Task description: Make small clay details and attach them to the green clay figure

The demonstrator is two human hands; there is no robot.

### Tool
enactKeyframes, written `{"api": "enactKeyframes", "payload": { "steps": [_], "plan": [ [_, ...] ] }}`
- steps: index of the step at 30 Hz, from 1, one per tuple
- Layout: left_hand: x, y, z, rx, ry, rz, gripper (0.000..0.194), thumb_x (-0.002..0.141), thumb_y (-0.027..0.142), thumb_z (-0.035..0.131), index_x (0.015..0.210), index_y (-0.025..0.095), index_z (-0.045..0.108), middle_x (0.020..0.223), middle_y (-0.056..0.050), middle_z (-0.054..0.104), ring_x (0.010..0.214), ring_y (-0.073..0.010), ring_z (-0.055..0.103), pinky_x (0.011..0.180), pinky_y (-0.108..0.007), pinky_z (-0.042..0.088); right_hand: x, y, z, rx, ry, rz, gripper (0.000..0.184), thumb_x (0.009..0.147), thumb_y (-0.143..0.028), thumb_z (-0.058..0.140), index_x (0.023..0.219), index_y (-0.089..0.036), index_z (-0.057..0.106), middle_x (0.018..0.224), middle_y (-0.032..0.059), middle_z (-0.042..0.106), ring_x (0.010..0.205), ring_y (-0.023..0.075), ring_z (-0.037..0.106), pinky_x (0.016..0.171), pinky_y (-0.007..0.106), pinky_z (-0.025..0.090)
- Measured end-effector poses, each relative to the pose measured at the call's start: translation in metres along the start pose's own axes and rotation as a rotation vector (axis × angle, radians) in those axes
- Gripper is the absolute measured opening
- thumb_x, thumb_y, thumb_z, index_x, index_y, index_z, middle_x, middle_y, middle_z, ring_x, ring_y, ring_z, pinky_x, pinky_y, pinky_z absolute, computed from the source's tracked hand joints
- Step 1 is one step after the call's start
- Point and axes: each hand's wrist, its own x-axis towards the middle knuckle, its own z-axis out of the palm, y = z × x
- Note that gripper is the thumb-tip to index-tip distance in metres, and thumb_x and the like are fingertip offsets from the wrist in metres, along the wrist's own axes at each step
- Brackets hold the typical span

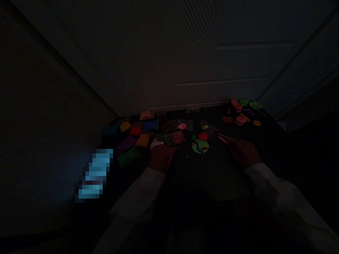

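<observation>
The scene is very dark. My right hand is closed around a thin two-pronged pair of tweezers, whose pinkish tips point left and stand apart. Left of them lies a round green clay disc with blue, brown and red pieces on it. A red clay piece sits at its upper edge. My left hand rests beside a white clay pack, fingers drawn together; whatever they may hold is hidden. Between that hand and the disc is a tiny pink scrap.
Several coloured clay packs, such as a purple one and a green one, lie at the left. Small clear bags lie at the back. Finished clay figures stand back right. A blurred bright screen glows at far left.
</observation>
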Motion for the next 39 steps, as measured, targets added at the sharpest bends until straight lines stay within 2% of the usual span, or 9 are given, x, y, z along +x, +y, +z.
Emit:
{"api": "enactKeyframes", "payload": {
  "steps": [5, 8, 18, 27, 34, 39],
  "plan": [
    [-0.0002, 0.0008, 0.0025, 0.016, 0.070, -0.018, 0.025, 0.076, 0.025, 0.044, 0.097, 0.020, 0.058, 0.082, -0.004, 0.063, 0.081, -0.0177, 0.051, 0.075, -0.035, 0.037, 0.0001, 0.0011, -0.0002, 0.005, -0.002, -0.012, 0.023, 0.078, -0.029, 0.040, 0.092, -0.018, 0.055, 0.085, 0.0058, 0.057, 0.076, 0.0161, 0.050, 0.067, 0.029, 0.030],
    [0.0002, 0.0022, 0.0014, -0.006, 0.067, -0.030, 0.026, 0.073, 0.025, 0.048, 0.098, 0.021, 0.057, 0.080, -0.003, 0.063, 0.081, -0.0175, 0.051, 0.076, -0.035, 0.036, -0.0002, 0.0002, -0.0007, 0.001, 0.007, -0.005, 0.023, 0.078, -0.029, 0.041, 0.091, -0.018, 0.055, 0.085, 0.0059, 0.057, 0.077, 0.0167, 0.050, 0.067, 0.029, 0.030],
    [0.0016, -0.0002, 0.0004, -0.052, 0.044, -0.013, 0.016, 0.068, 0.026, 0.056, 0.081, 0.017, 0.061, 0.076, -0.004, 0.063, 0.078, -0.0175, 0.053, 0.074, -0.032, 0.040, -0.0009, -0.0012, -0.0003, 0.002, 0.030, 0.004, 0.021, 0.078, -0.029, 0.042, 0.091, -0.018, 0.055, 0.084, 0.0051, 0.056, 0.076, 0.0159, 0.050, 0.067, 0.029, 0.030],
    [0.0000, 0.0007, 0.0033, -0.033, 0.057, -0.011, 0.026, 0.072, 0.023, 0.052, 0.097, 0.016, 0.057, 0.078, -0.004, 0.064, 0.079, -0.0164, 0.053, 0.073, -0.031, 0.041, -0.0001, -0.0009, -0.0008, 0.009, 0.026, 0.002, 0.021, 0.078, -0.028, 0.042, 0.091, -0.018, 0.056, 0.083, 0.0050, 0.057, 0.074, 0.0155, 0.050, 0.066, 0.029, 0.031],
    [0.0007, -0.0002, 0.0026, -0.005, 0.034, 0.026, 0.020, 0.077, 0.026, 0.046, 0.085, 0.017, 0.062, 0.078, -0.004, 0.065, 0.077, -0.0159, 0.053, 0.073, -0.030, 0.040, 0.0004, 0.0002, 0.0001, 0.014, 0.032, -0.008, 0.021, 0.077, -0.028, 0.042, 0.089, -0.017, 0.056, 0.083, 0.0061, 0.057, 0.074, 0.0159, 0.050, 0.065, 0.029, 0.031],
    [0.0029, 0.0029, -0.0018, 0.010, 0.004, 0.011, 0.018, 0.072, 0.034, 0.052, 0.072, 0.020, 0.062, 0.073, -0.001, 0.064, 0.076, -0.0164, 0.053, 0.074, -0.033, 0.037, 0.0003, -0.0009, -0.0002, 0.019, 0.028, -0.011, 0.022, 0.078, -0.028, 0.041, 0.091, -0.018, 0.056, 0.084, 0.0059, 0.057, 0.075, 0.0159, 0.050, 0.066, 0.029, 0.031]
  ]
}}
